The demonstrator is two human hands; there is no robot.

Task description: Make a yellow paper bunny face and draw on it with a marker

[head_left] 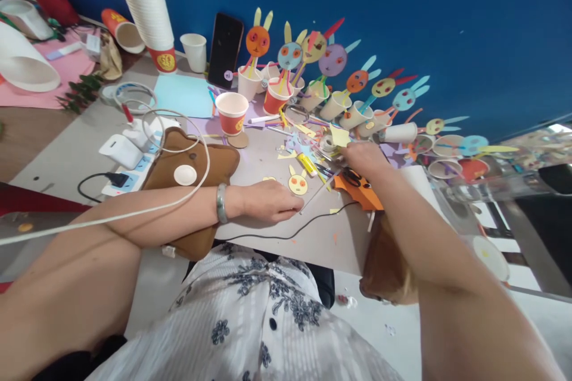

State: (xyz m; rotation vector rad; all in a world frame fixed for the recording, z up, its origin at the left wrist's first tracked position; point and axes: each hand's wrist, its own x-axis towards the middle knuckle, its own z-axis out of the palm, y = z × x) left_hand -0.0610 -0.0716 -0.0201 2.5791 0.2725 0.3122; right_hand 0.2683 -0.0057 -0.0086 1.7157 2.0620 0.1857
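My left hand (272,201) rests on the grey table, its fingers curled down beside a yellow paper rabbit face (297,183) with orange eyes. Whatever its fingertips hold, if anything, is hidden. Farther right, my right hand (364,158) reaches into the pile of craft scraps, fingers bent, next to a roll of tape (328,143) and a yellow paper piece (339,135). Its fingertips are too small and covered to show what they touch. Between the hands lie a yellow glue stick (307,165) and pens. Black-handled scissors (351,177) lie on orange paper (363,193) below my right hand.
Paper rabbits in cups line the blue wall, one with an orange face (258,41). A red cup (232,114), a phone (225,49) and a tall cup stack (142,0) stand left of them. A power strip (134,174) with a white cable lies left; a black cable crosses the front.
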